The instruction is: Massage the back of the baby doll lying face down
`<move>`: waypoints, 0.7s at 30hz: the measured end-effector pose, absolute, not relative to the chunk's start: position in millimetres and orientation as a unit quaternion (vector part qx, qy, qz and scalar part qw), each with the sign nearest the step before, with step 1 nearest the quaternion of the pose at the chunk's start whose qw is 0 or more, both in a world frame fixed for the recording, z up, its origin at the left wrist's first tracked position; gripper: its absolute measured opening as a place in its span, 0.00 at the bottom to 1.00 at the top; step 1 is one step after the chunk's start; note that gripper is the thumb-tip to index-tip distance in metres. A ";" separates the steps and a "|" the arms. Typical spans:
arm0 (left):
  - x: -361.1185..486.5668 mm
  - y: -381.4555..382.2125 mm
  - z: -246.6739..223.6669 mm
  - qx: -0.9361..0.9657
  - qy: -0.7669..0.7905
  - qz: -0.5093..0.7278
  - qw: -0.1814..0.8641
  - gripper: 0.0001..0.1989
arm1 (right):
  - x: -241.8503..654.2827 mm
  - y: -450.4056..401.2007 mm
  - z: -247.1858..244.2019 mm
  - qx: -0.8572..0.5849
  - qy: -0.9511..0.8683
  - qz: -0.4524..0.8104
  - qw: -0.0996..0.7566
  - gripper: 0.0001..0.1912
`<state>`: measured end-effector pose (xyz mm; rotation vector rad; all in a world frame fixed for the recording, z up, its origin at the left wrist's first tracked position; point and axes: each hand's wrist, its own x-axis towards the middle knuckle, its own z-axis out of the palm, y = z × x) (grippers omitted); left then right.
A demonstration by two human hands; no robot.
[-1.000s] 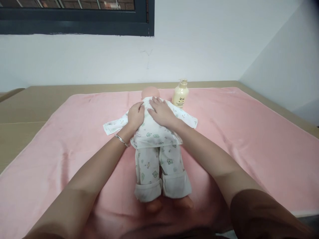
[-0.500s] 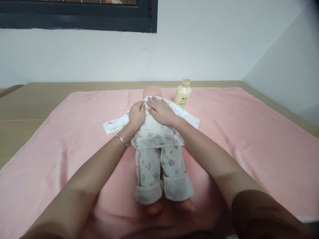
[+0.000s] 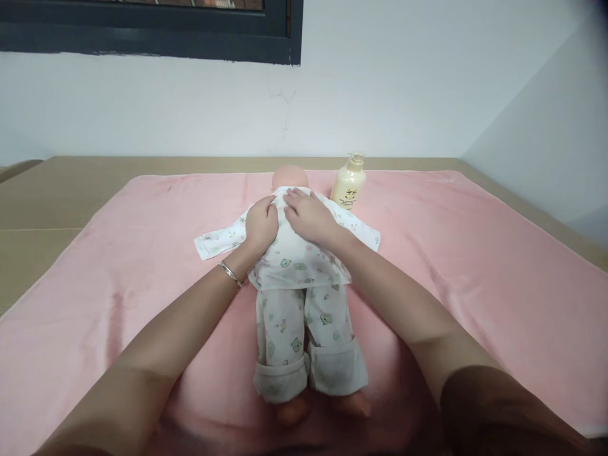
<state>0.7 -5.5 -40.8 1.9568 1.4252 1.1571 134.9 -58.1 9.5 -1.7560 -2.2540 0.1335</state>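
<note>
A baby doll (image 3: pixel 297 263) in a white printed top and trousers with rolled cuffs lies face down, its bald head pointing away from me. My left hand (image 3: pixel 261 225) is closed round the left side of its upper body, thumb along the back and the other fingers mostly hidden. Flat on the upper back, right of the middle, rests my right hand (image 3: pixel 311 215) with its fingers stretched out. Both sleeves of the top spread out sideways. Bare feet show below the cuffs.
Under the doll a pink blanket (image 3: pixel 156 253) covers much of the wooden table (image 3: pixel 85 183). A cream pump bottle (image 3: pixel 349 183) stands right of the doll's head. Behind are a white wall (image 3: pixel 380 82) and a dark window frame (image 3: pixel 190 44).
My right hand has slid slightly down and to the right on the doll's back, its fingers drawn a little closer together. The left hand keeps its place on the side.
</note>
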 end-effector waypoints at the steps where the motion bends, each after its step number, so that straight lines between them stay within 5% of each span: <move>1: 0.7 -5.3 -41.2 0.711 0.518 0.419 0.224 0.23 | 141.2 -52.5 10.1 -0.619 -0.769 0.059 0.148 0.29; 10: -1.9 -4.1 -41.2 0.711 0.514 0.419 0.232 0.22 | 102.4 -91.6 -2.4 -0.632 -0.767 -0.054 0.093 0.33; 21: 12.4 -15.7 -14.7 0.784 0.543 0.278 0.115 0.22 | 152.3 -38.7 -2.3 -0.694 -0.695 0.080 0.169 0.35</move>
